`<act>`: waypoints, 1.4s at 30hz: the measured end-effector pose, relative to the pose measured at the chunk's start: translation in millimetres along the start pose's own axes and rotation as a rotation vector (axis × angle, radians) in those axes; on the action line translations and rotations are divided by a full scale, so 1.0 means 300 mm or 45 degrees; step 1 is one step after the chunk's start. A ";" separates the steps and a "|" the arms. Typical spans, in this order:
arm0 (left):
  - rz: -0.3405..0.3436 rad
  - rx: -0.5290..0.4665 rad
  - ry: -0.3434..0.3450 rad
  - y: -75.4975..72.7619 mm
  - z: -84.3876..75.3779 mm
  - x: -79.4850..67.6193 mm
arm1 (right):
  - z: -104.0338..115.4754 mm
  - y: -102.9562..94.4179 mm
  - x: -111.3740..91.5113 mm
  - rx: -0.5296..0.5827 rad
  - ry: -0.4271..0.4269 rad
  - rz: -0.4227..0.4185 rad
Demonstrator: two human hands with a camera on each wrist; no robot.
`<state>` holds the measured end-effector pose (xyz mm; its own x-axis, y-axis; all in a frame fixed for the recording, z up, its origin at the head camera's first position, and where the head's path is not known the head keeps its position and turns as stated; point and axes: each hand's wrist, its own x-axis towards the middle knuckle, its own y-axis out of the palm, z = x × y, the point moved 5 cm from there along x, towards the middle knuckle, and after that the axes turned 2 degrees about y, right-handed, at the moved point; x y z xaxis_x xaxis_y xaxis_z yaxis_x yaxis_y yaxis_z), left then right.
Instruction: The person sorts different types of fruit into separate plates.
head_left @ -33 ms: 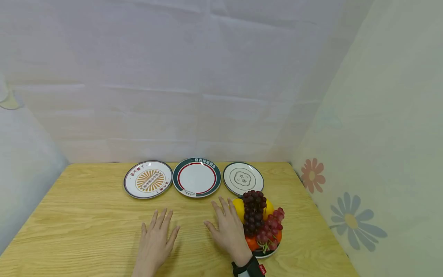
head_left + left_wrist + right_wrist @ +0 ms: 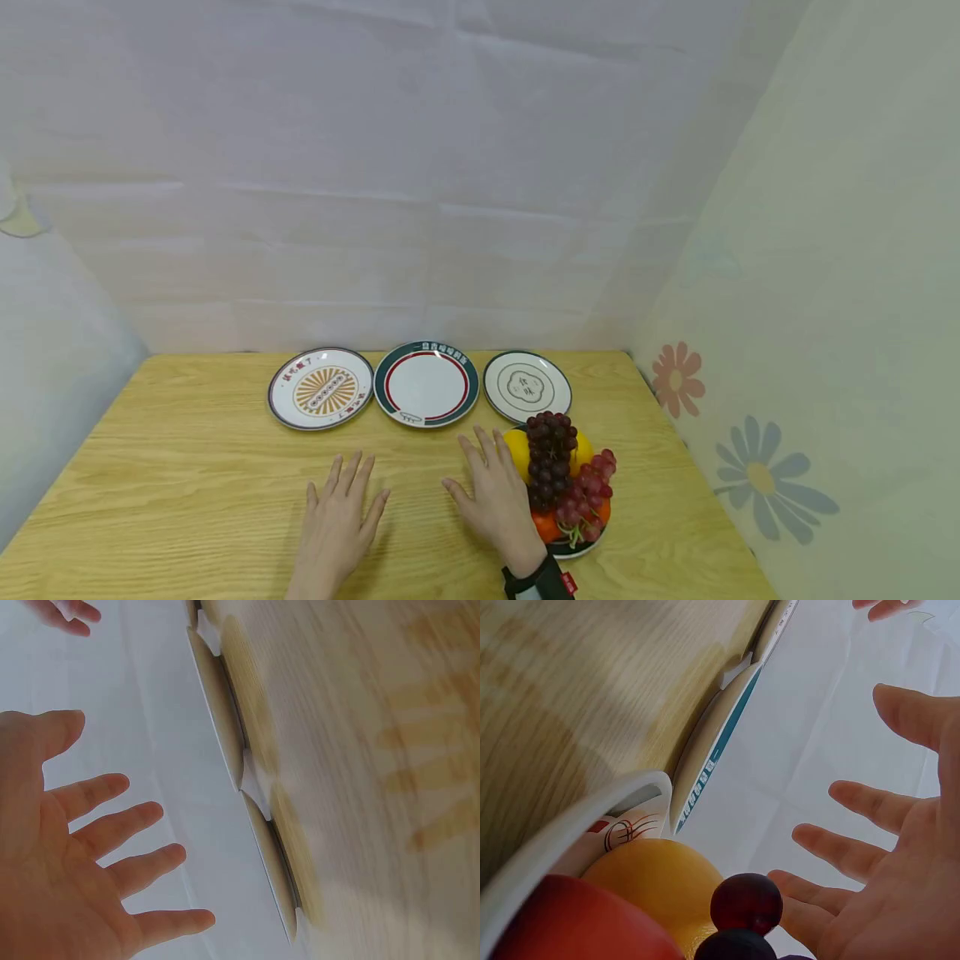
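My left hand hovers over the wooden table with its fingers straight and spread, and holds nothing. In the left wrist view its palm and outstretched fingers show plainly. Further right, my right hand is likewise spread, beside a plate heaped with fruit and overlapping its left side in the head view. On that plate lie dark grapes, red grapes, yellow fruit and orange-red fruit. In the right wrist view the fingers appear right by a dark grape.
Three bare plates line the table's back: one with an orange sunburst, one with a dark green rim, and a smaller white one just behind the fruit. White cloth hangs behind; a flower-patterned sheet stands right.
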<state>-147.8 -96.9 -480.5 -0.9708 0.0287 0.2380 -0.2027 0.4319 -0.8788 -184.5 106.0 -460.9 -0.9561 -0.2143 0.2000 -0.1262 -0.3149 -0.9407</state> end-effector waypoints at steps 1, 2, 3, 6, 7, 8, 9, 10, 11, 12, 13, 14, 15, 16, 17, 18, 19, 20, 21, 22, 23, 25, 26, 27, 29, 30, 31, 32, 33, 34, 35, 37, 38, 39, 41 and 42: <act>-0.003 -0.001 0.001 -0.001 0.000 -0.001 | 0.000 -0.001 -0.001 -0.001 -0.003 -0.003; -0.006 -0.002 0.002 -0.001 -0.001 -0.001 | 0.001 -0.004 -0.002 0.000 -0.005 -0.007; -0.010 -0.004 0.003 -0.002 -0.001 -0.001 | 0.002 -0.007 -0.003 0.000 -0.007 -0.011; -0.034 -0.007 0.012 -0.007 -0.004 -0.001 | 0.009 -0.024 -0.007 0.009 -0.015 -0.031; -0.040 -0.008 0.015 -0.010 -0.005 0.000 | 0.011 -0.033 -0.009 0.015 -0.017 -0.040; -0.045 -0.007 0.017 -0.012 -0.006 0.000 | 0.014 -0.044 -0.012 0.021 -0.015 -0.051; -0.047 -0.006 0.018 -0.014 -0.007 0.000 | 0.016 -0.058 -0.015 0.023 -0.018 -0.070; -0.047 -0.005 0.018 -0.016 -0.008 0.000 | 0.017 -0.073 -0.017 0.017 -0.021 -0.097; -0.045 -0.003 0.018 -0.018 -0.009 -0.001 | 0.017 -0.092 -0.020 0.011 -0.027 -0.138; -0.038 -0.002 0.016 -0.019 -0.009 -0.001 | 0.014 -0.112 -0.022 0.002 -0.030 -0.193; -0.034 -0.001 0.016 -0.020 -0.010 0.000 | 0.008 -0.135 -0.024 -0.008 -0.025 -0.258; -0.029 -0.001 0.016 -0.021 -0.011 0.000 | -0.001 -0.158 -0.026 -0.020 -0.013 -0.337; -0.024 -0.003 0.016 -0.020 -0.012 0.001 | -0.015 -0.180 -0.028 -0.038 0.016 -0.416; -0.020 -0.002 0.017 -0.020 -0.013 0.001 | -0.033 -0.200 -0.030 -0.048 0.066 -0.488; -0.018 -0.003 0.019 -0.020 -0.014 0.002 | -0.053 -0.217 -0.032 -0.052 0.131 -0.545; -0.018 -0.003 0.021 -0.020 -0.015 0.003 | -0.078 -0.226 -0.034 -0.057 0.210 -0.578; -0.019 -0.004 0.023 -0.020 -0.015 0.004 | -0.102 -0.230 -0.035 -0.058 0.296 -0.585; -0.022 -0.005 0.025 -0.019 -0.015 0.003 | -0.126 -0.228 -0.038 -0.058 0.381 -0.567; -0.027 -0.005 0.029 -0.019 -0.015 0.003 | -0.147 -0.221 -0.039 -0.063 0.461 -0.527; -0.032 -0.004 0.031 -0.020 -0.015 0.002 | -0.165 -0.211 -0.040 -0.066 0.524 -0.481; -0.036 -0.006 0.033 -0.020 -0.015 0.002 | -0.180 -0.199 -0.041 -0.070 0.571 -0.435; -0.041 -0.004 0.038 -0.021 -0.016 0.000 | -0.198 -0.177 -0.043 -0.075 0.627 -0.357; -0.042 -0.003 0.040 -0.021 -0.017 0.000 | -0.204 -0.168 -0.043 -0.080 0.643 -0.330; -0.042 -0.004 0.042 -0.020 -0.018 0.000 | -0.208 -0.160 -0.043 -0.086 0.651 -0.317; -0.038 -0.005 0.043 -0.019 -0.019 -0.001 | -0.213 -0.149 -0.042 -0.089 0.665 -0.306; -0.035 -0.005 0.043 -0.018 -0.019 -0.002 | -0.215 -0.144 -0.041 -0.094 0.670 -0.297; -0.032 -0.005 0.042 -0.017 -0.019 -0.003 | -0.217 -0.140 -0.040 -0.095 0.673 -0.289; -0.031 -0.006 0.041 -0.016 -0.018 -0.004 | -0.218 -0.136 -0.039 -0.097 0.674 -0.280; -0.028 -0.007 0.038 -0.015 -0.017 -0.005 | -0.219 -0.133 -0.037 -0.097 0.673 -0.273; -0.025 -0.006 0.037 -0.014 -0.017 -0.006 | -0.218 -0.131 -0.036 -0.099 0.672 -0.260; -0.020 -0.006 0.035 -0.013 -0.017 -0.007 | -0.219 -0.129 -0.035 -0.101 0.668 -0.253; -0.013 -0.007 0.032 -0.013 -0.017 -0.009 | -0.217 -0.130 -0.035 -0.104 0.656 -0.246; -0.008 -0.007 0.031 -0.012 -0.016 -0.009 | -0.217 -0.131 -0.035 -0.105 0.654 -0.247; -0.003 -0.008 0.030 -0.011 -0.017 -0.010 | -0.217 -0.133 -0.036 -0.100 0.652 -0.253; 0.004 -0.010 0.027 -0.010 -0.017 -0.010 | -0.216 -0.138 -0.037 -0.084 0.651 -0.272; 0.007 -0.011 0.026 -0.010 -0.017 -0.011 | -0.214 -0.141 -0.038 -0.072 0.651 -0.282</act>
<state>-143.5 -93.7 -476.7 -0.9691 0.0491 0.2415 -0.1961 0.4398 -0.8764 -185.5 181.2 -440.8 -0.9098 0.3314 0.2497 -0.3393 -0.2479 -0.9074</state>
